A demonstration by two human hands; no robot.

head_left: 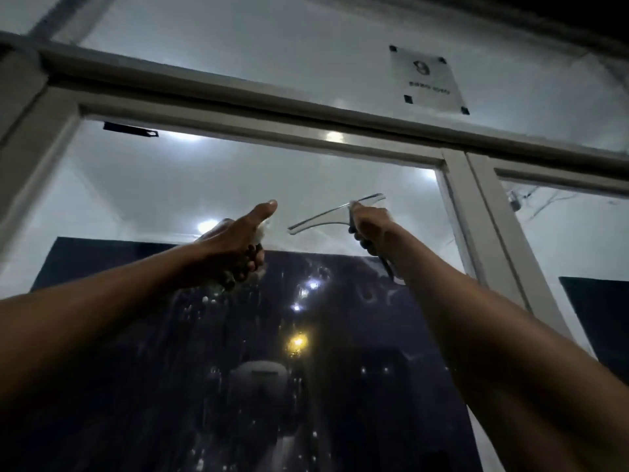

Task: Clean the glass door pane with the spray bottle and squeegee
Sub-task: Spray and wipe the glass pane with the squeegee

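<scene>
Two raised hands, fingers around one spray bottle [257, 233], one squeegee [335, 212].

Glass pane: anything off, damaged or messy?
No damage shows. The glass pane is speckled with droplets and runs in its lower half, as after spraying. The squeegee, gripped by the right hand, sits tilted near the top. A small dark strip clings under the frame.

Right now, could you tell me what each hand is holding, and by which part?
The right hand grips the squeegee by its handle; the left hand grips the spray bottle around its neck.
</scene>
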